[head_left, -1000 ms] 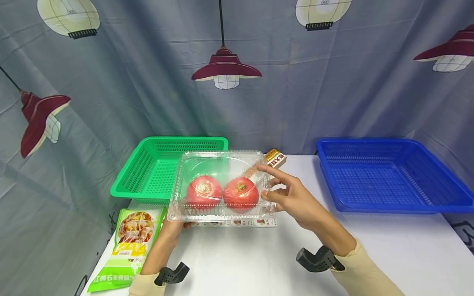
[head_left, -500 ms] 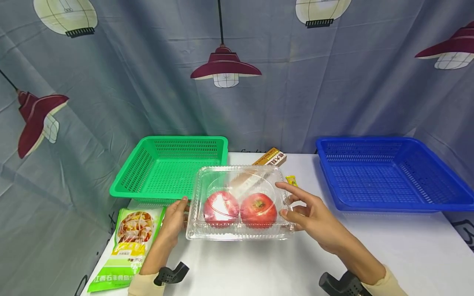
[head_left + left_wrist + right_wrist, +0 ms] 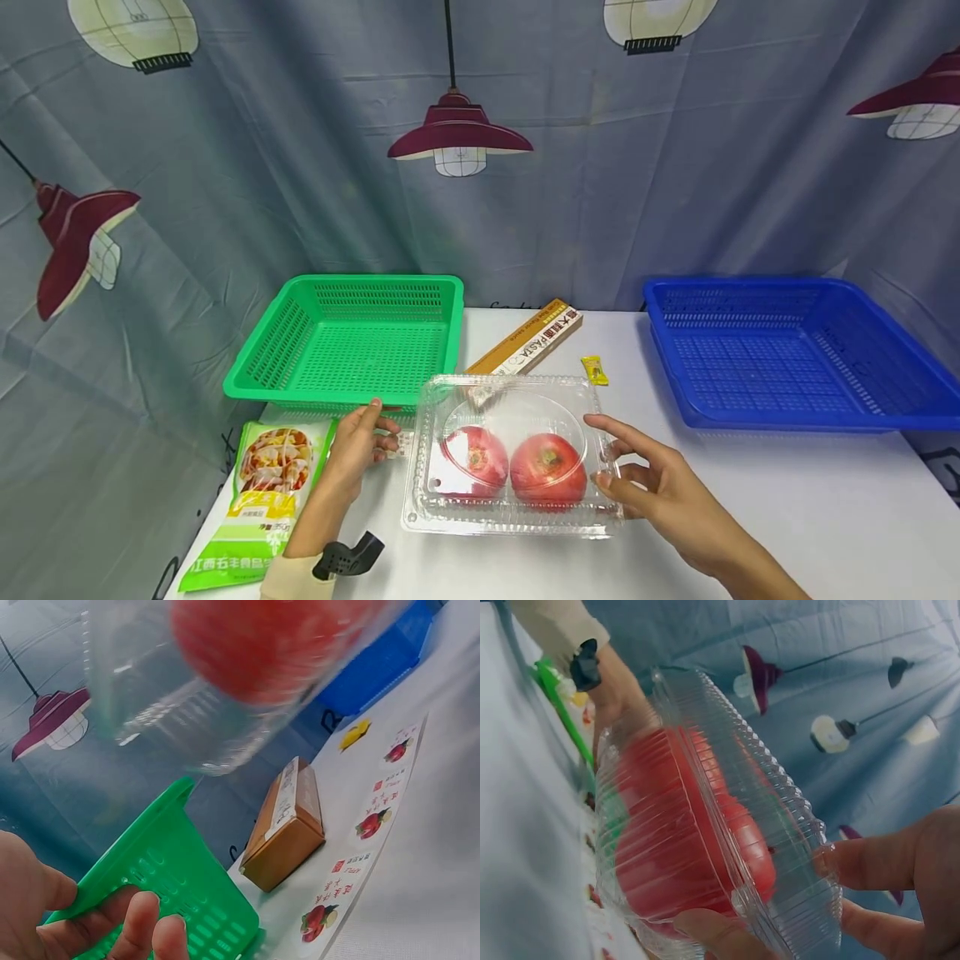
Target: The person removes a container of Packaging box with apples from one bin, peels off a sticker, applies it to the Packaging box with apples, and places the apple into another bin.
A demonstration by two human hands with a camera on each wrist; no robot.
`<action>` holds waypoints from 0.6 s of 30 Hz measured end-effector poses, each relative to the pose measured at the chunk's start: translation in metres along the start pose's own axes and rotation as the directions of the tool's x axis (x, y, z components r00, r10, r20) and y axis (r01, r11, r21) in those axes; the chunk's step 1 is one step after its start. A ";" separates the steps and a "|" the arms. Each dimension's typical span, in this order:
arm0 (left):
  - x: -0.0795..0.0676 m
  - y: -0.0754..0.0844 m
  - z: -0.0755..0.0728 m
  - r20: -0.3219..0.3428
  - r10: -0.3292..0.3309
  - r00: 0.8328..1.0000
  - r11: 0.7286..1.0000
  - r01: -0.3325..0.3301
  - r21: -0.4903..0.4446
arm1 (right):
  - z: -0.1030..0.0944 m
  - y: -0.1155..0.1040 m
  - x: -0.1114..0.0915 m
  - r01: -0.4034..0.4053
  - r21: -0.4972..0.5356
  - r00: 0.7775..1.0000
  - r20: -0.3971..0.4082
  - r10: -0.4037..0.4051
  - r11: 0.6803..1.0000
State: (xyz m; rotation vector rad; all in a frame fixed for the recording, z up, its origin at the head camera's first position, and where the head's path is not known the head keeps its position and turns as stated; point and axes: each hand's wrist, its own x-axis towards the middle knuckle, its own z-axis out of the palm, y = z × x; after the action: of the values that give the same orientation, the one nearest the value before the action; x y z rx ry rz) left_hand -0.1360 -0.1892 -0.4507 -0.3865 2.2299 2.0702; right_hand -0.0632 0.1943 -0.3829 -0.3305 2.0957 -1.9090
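My right hand [image 3: 663, 496] grips the right edge of a clear plastic clamshell box [image 3: 517, 523], thumb in front and fingers spread along the side. Two round red fruits [image 3: 549, 471] show through its lid, side by side. The box is held above the white table, lid facing up toward the head camera. My left hand [image 3: 358, 446], fingers loosely bent, is apart from the box on its left, overlapping the front of the green basket [image 3: 187, 881] in the left wrist view. Below the box lies a strip of labels with fruit pictures [image 3: 367, 825].
A blue basket [image 3: 772, 421] stands at the back right. Behind the box lie a pasta box [image 3: 528, 337] and a small yellow packet [image 3: 595, 370]. A green and yellow food bag [image 3: 258, 508] lies at the left edge. A grey curtain [image 3: 562, 217] hangs behind.
The clear box has moved right and toward me in my right hand, away from my left hand. The left hand, partly behind the box earlier, now shows beside it.
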 end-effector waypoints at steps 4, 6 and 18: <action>0.000 0.001 -0.001 0.002 0.002 1.000 1.000 -0.002 -0.014 | -0.001 0.009 -0.007 -0.045 0.015 0.999 0.012 0.045 0.999; -0.001 0.001 0.000 0.004 0.000 1.000 1.000 0.000 -0.024 | -0.002 0.016 -0.011 -0.055 0.025 0.998 0.030 0.054 0.998; 0.000 0.001 0.000 0.011 0.005 1.000 0.999 -0.005 -0.038 | -0.007 0.049 -0.021 0.006 -0.002 0.995 0.101 -0.006 1.000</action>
State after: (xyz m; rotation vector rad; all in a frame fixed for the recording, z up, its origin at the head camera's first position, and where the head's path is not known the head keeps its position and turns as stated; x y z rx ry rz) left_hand -0.1359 -0.1889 -0.4495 -0.3708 2.1905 2.1146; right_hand -0.0447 0.2130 -0.4298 -0.4249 2.0341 -1.8527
